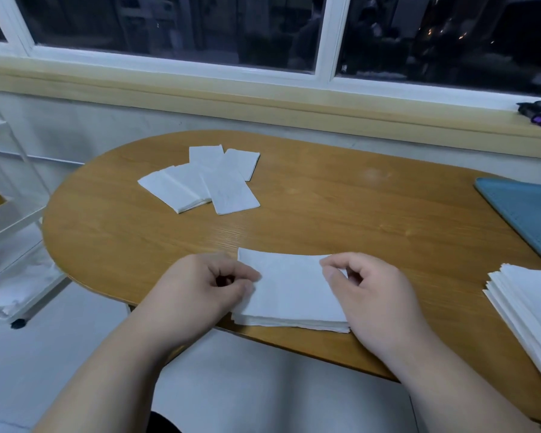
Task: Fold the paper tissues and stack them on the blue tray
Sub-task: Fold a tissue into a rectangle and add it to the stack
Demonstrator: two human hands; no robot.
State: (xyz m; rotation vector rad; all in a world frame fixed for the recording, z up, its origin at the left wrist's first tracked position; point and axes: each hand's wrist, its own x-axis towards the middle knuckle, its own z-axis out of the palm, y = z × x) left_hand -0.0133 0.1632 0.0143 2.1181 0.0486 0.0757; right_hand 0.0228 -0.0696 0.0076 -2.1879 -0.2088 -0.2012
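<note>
Tissue (291,292) lies flat at near edge of wooden table (356,207), layered edge toward the person. Left hand (206,285): fingers curled, thumb and forefinger pinching tissue's left edge. Right hand (369,289): fingers curled, thumb and forefinger pinching its upper right corner. Folded tissues (206,179) lie overlapping, far side, left of centre. Blue tray (525,214) at right edge, partly cut off. Stack of white sheets (531,307) near tray's front corner
</note>
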